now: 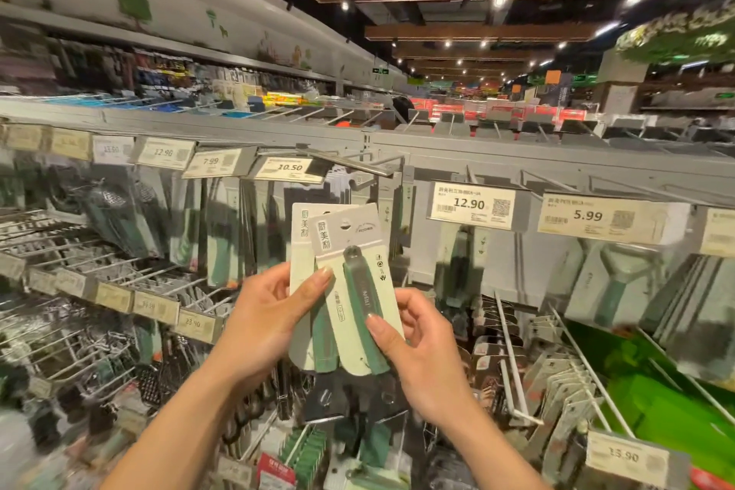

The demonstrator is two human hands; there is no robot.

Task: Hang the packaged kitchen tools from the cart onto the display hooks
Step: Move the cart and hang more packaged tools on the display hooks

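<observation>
While I face the display rack [517,159], both hands hold packs dead centre. Left hand [274,314] grips the rear pack [301,247] by its 9 o'clock edge. Right hand [425,354] pinches the front pack [354,290], green-handled tool, at 5 o'clock. Hook [350,163] is at 12 o'clock above them, 10.50 tag [289,167] at 11.

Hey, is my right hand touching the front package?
Touching. The head view shows the right hand with its thumb lying on the front package over the green handle.
</observation>
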